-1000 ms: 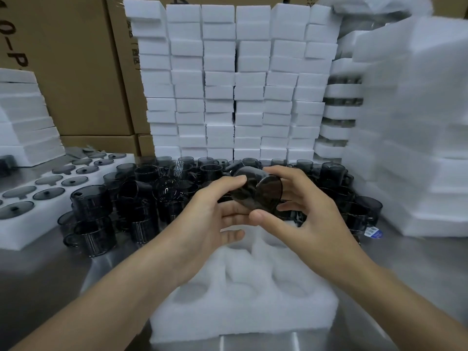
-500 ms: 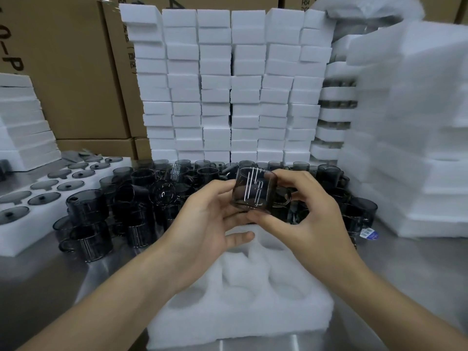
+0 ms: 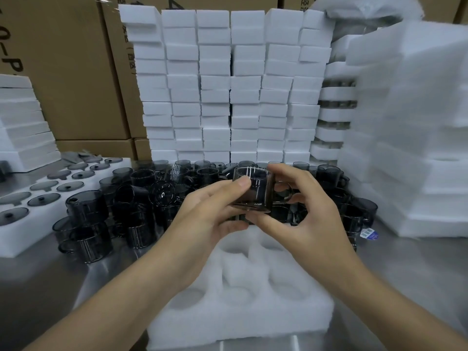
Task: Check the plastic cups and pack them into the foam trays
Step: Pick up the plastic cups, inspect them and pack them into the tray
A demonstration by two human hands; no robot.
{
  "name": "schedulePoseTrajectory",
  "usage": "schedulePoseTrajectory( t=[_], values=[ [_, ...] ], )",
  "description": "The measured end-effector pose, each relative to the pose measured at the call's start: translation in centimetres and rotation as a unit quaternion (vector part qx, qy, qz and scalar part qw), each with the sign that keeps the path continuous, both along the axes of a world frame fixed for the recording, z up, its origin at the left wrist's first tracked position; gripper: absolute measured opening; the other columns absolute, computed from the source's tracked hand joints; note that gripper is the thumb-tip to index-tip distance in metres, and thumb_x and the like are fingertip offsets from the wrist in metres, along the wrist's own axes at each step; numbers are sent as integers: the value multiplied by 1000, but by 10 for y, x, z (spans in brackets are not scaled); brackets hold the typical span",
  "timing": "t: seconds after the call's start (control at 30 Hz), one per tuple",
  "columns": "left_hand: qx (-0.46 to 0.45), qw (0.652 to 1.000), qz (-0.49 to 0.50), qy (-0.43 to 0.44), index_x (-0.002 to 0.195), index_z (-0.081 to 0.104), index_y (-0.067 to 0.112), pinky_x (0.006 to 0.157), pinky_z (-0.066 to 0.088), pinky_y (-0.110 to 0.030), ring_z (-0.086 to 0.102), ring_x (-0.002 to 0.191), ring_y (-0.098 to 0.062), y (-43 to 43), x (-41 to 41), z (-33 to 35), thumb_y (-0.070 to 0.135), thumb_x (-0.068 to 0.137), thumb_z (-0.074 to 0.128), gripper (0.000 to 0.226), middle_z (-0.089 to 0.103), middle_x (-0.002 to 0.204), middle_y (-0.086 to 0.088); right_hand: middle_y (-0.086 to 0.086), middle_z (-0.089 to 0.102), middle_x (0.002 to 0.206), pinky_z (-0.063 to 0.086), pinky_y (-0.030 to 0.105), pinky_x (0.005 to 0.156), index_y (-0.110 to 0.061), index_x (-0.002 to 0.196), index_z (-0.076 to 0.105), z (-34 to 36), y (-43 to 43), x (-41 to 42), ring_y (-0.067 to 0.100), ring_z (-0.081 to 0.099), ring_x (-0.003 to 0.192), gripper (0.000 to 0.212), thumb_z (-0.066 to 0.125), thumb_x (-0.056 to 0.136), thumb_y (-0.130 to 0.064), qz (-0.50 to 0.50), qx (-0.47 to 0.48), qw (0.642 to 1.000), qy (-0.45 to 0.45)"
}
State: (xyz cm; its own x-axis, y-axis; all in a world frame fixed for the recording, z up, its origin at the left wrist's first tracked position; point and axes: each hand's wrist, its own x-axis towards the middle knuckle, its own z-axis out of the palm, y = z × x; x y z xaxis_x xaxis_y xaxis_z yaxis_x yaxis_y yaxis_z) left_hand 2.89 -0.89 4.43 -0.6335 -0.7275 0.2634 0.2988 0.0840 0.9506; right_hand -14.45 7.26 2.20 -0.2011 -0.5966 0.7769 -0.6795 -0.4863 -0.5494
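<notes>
left hand [image 3: 207, 214] and right hand [image 3: 311, 219] pinch the smoky clear plastic cup [image 3: 253, 196] at twelve o'clock; likely light, stiff, slick: grip its walls.

A white pocketed foam tray [image 3: 240, 323] lies nearest on the steel desk [image 3: 405, 274]. Behind it crowd smoky grey plastic cups [image 3: 136, 198], with one held cup [image 3: 255, 193] above its far edge. Left lies a white foam tray of lids [image 3: 25, 247]. Behind the cups stand stacked white foam blocks [image 3: 215, 97], then brown cardboard boxes [image 3: 65, 72]. To the right are tall foam stacks [image 3: 417, 148].
</notes>
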Motion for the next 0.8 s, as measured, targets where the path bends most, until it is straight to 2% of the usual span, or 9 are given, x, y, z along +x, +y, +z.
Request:
schedulePoseTrajectory(
  t=[0.1, 0.2, 0.3, 0.43, 0.5, 0.57, 0.67, 0.73, 0.8],
  values=[
    [98, 993, -60, 38, 110, 84, 14, 78, 61, -29, 74, 91, -18, 0, 0, 2, 47, 86, 75, 42, 79, 109, -10, -13, 67, 129, 50, 30, 100, -37, 139, 62, 1, 1, 0, 13, 63, 126, 63, 89, 82, -47, 20, 7, 1000, -17],
    [190, 969, -145, 70, 115, 80, 5, 85, 56, -35, 71, 96, -23, 0, 2, 4, 44, 90, 68, 49, 75, 113, -18, -12, 67, 126, 52, 31, 100, -37, 134, 65, 2, 2, 3, 18, 64, 125, 57, 87, 82, -44, 32, -3, 999, -21],
    [237, 949, -194, 80, 114, 80, -1, 87, 57, -37, 73, 94, -25, -1, 3, 3, 42, 92, 58, 52, 75, 111, -18, -10, 67, 126, 53, 34, 102, -30, 134, 68, 2, 2, 7, 20, 64, 126, 58, 89, 81, -38, 43, -10, 999, -8],
    [246, 945, -200, 74, 116, 79, -2, 86, 60, -38, 74, 94, -26, -2, 4, 2, 40, 92, 53, 55, 75, 112, -20, -9, 68, 127, 51, 30, 103, -25, 135, 69, 3, 4, 6, 19, 63, 126, 60, 92, 80, -32, 42, -12, 999, 15],
    [235, 952, -183, 65, 119, 78, -1, 88, 60, -40, 74, 98, -28, -2, 3, 1, 40, 93, 52, 56, 74, 116, -21, -9, 67, 128, 50, 27, 103, -25, 136, 69, 3, 4, 6, 18, 63, 127, 60, 91, 81, -34, 40, -13, 999, 19],
    [202, 972, -111, 55, 116, 80, 3, 92, 57, -43, 71, 100, -30, -2, -1, -2, 41, 91, 55, 52, 73, 115, -20, -12, 66, 128, 48, 24, 102, -27, 137, 69, 2, 4, 4, 17, 61, 127, 60, 88, 82, -38, 22, -14, 999, 28],
    [104, 993, 42, 35, 120, 79, 9, 97, 55, -46, 71, 100, -24, -1, -4, -3, 49, 97, 56, 51, 77, 115, -13, -14, 63, 127, 43, 19, 105, -28, 139, 68, 0, 2, -1, 12, 56, 127, 62, 91, 82, -39, -41, -17, 997, 62],
    [50, 994, 94, 25, 123, 77, 16, 96, 57, -45, 75, 107, -20, 1, -3, -1, 55, 96, 62, 49, 79, 118, -5, -16, 59, 124, 38, 15, 107, -27, 141, 67, -1, 1, -4, 7, 52, 125, 65, 91, 81, -36, -78, -18, 993, 89],
    [-26, 992, 126, -19, 118, 77, 26, 94, 57, -39, 75, 111, -14, 4, -2, -1, 58, 89, 66, 44, 79, 117, 3, -14, 56, 121, 35, 14, 107, -25, 142, 67, -1, 0, -6, 5, 49, 121, 67, 93, 80, -31, -105, -21, 988, 110]
  ],
)
